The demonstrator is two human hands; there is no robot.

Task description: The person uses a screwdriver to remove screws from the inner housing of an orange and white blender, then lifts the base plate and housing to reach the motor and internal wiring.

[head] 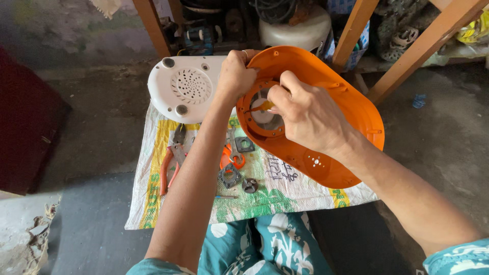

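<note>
At six o'clock our patterned trousers [265,244] meet the near edge of the woven sack [265,201]. On it, pliers [170,165] lie at nine o'clock, with small gaskets [232,175] toward the middle. Bare grey floor [86,132] opens wide at nine and three o'clock. Above centre, our right hand [308,117] pinches a small screwdriver [262,107], tip in the round opening of the orange cover [346,109]. Our left hand [235,76] grips that cover's top rim. The white housing [186,86] lies at eleven o'clock, just beside it. Wooden legs [423,46] crowd twelve to two o'clock.
</note>
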